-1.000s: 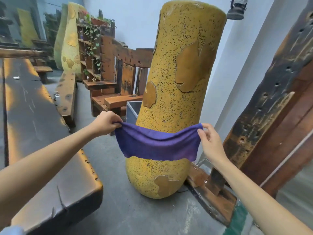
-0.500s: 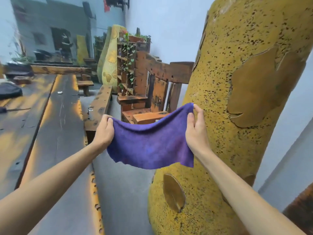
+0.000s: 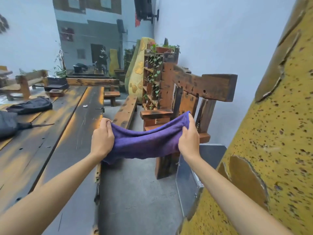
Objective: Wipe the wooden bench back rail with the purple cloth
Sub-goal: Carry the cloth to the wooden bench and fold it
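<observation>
1. The left hand [image 3: 102,139] pinches the left edge of the purple cloth [image 3: 144,143], fingers curled over the bunched fabric.
2. The right hand [image 3: 189,137] pinches the cloth's right edge, thumb and fingers closed on the raised corner.
3. The cloth hangs stretched between the two hands in mid-air, sagging in the middle, its lower edge loose above the grey floor [image 3: 135,192].
4. Beyond the cloth stands the wooden bench [image 3: 157,114]; its back rail [image 3: 203,87], a thick dark-stained beam, runs above and behind the right hand and is not touched by the cloth.
5. To the left lies a long dark worktop [image 3: 64,141], carrying a black bag [image 3: 32,106] and a small white object [image 3: 85,106].
6. At the right, close to the right forearm, rises a large yellow speckled column [image 3: 271,133], with a grey metal box [image 3: 191,177] at its foot.
7. Behind the bench, a wooden shelf [image 3: 150,82] holds trailing green plants.
</observation>
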{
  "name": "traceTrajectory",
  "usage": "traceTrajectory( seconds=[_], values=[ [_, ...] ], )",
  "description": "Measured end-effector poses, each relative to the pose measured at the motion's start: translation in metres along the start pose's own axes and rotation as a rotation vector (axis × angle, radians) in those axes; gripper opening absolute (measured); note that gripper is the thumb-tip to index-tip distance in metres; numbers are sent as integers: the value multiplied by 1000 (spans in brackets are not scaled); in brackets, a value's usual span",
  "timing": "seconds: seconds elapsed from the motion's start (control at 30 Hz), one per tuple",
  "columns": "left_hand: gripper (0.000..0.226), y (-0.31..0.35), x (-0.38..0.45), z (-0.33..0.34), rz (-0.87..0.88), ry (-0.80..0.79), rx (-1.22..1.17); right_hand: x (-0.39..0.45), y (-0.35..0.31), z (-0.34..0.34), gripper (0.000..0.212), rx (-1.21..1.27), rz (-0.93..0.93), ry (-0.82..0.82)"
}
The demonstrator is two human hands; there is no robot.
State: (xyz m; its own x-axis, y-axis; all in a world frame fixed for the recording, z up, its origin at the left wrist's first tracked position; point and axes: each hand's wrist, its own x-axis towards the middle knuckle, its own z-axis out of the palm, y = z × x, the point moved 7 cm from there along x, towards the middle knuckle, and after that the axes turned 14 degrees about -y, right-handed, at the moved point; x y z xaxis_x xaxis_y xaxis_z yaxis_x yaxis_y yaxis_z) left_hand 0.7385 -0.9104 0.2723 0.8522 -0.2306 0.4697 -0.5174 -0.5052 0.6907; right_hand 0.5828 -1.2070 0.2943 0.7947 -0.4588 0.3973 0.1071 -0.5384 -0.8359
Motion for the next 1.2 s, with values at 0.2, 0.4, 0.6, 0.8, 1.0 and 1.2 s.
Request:
traceTrajectory(
  seconds=[0.2,0.4,0.6,0.8,1.0,1.2],
  values=[
    [16,-76,110,46,-34,64,-3,116,45,66,54,-61,-119,-15],
    [16,-149,259,104,-90,59,-46,259,86,123,47,-268,-186,-24],
    [17,-191,399,154,-84,14,-120,410,116,159,36,-230,-121,16],
    [17,-229,502,216,-49,-79,-168,523,138,183,35,-224,-204,-10],
    [17,-275,624,281,11,-110,-148,644,191,214,35,-154,-189,8],
    [16,-289,778,345,58,-117,-140,788,243,239,35,-103,-120,59]
  ],
)
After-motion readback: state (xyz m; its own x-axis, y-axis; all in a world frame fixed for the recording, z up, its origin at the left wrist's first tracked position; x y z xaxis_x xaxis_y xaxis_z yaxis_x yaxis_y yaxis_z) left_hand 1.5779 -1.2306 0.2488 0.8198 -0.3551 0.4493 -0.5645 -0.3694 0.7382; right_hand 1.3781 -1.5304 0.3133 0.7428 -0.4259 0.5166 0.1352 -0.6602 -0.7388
